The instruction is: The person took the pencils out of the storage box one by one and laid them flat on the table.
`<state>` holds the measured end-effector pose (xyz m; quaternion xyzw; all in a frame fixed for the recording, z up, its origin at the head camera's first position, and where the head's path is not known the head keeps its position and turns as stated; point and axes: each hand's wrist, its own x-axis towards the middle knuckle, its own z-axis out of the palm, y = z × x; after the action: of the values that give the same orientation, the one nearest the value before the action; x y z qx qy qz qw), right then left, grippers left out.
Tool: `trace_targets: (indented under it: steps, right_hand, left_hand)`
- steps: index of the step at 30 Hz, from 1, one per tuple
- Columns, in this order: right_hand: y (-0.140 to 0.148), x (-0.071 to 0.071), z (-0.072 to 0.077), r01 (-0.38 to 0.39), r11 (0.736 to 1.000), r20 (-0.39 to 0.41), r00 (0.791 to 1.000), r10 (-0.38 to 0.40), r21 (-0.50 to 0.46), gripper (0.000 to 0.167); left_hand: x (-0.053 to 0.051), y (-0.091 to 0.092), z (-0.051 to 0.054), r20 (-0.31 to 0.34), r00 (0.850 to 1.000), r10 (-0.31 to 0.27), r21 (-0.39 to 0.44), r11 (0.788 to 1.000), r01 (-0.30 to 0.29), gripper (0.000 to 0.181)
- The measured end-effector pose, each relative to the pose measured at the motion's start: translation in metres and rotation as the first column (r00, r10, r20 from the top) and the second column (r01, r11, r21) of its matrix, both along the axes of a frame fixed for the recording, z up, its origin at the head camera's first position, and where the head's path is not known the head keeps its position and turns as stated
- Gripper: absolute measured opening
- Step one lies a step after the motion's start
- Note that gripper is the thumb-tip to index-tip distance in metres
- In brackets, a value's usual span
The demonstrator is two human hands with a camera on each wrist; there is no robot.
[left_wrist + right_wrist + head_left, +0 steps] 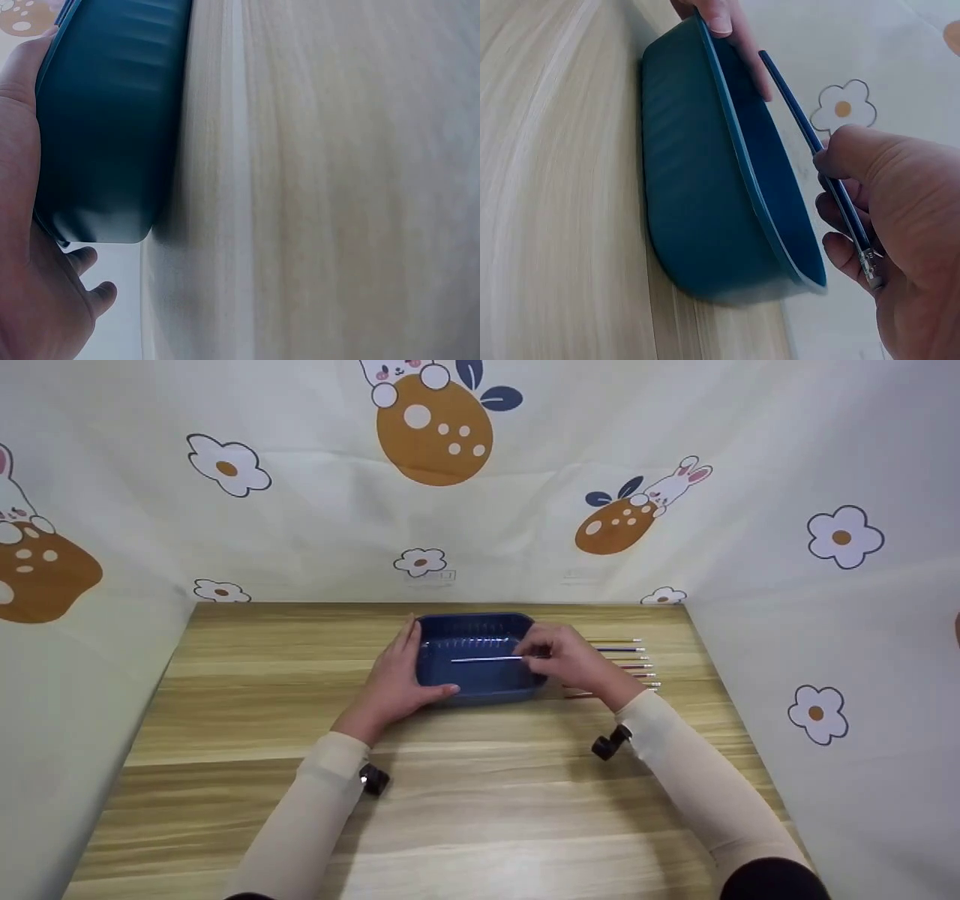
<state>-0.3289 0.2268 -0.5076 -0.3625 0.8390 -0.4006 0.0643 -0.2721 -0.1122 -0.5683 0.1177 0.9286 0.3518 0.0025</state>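
A blue plastic basin [480, 699] with ribbed sides stands on the wooden table. My left hand [397, 679] holds its left end, thumb over the near rim and fingers along the left side. In the left wrist view, two fingertips [103, 298] show past the basin's corner. My right hand [566, 658] pinches a dark blue pencil [799, 112] above the basin's right part. Its silver ferrule and eraser end lie toward the palm, and the other end points left over the basin. Several pencils [619, 649] lie side by side to the right, partly hidden by my right hand.
The wooden table [480, 795] meets a patterned cloth backdrop [315, 525] at the back and along both sides. A small black camera mount [611, 742] sits at my right wrist, another [373, 780] at my left.
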Motion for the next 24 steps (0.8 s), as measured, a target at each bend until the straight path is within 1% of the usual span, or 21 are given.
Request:
trace_targets:
  steps: [5, 8, 13, 15, 19, 24]
  right_hand:
    - [0.017, 0.005, 0.001, 0.017, 1.000, 0.043, 0.999, -0.017, -0.008, 0.018]
    - [0.027, 0.008, 0.000, 0.019, 1.000, 0.042, 0.999, -0.018, -0.016, 0.018]
    - [0.042, 0.014, 0.000, 0.033, 0.999, 0.024, 0.999, -0.032, -0.041, 0.025]
    - [0.048, 0.016, 0.001, 0.040, 0.998, 0.034, 0.999, -0.038, -0.054, 0.026]
    - [0.061, 0.020, 0.000, 0.044, 0.998, 0.052, 0.998, -0.042, -0.046, 0.023]
    - [0.078, 0.024, -0.001, 0.034, 0.999, 0.074, 0.997, -0.031, -0.030, 0.024]
  left_hand:
    - [-0.001, 0.000, -0.002, -0.003, 1.000, 0.006, 0.001, 1.000, -0.006, 0.143]
    - [-0.001, 0.000, -0.003, 0.005, 1.000, 0.004, 0.000, 1.000, -0.004, 0.142]
    - [-0.001, 0.000, -0.002, 0.015, 1.000, 0.003, -0.012, 1.000, -0.003, 0.144]
    - [-0.001, 0.000, -0.002, 0.016, 1.000, 0.003, -0.012, 1.000, -0.003, 0.144]
    - [-0.001, -0.001, -0.002, 0.003, 1.000, -0.002, -0.003, 1.000, 0.002, 0.142]
    - [-0.002, 0.000, -0.002, -0.006, 1.000, -0.002, 0.000, 1.000, 0.002, 0.141]
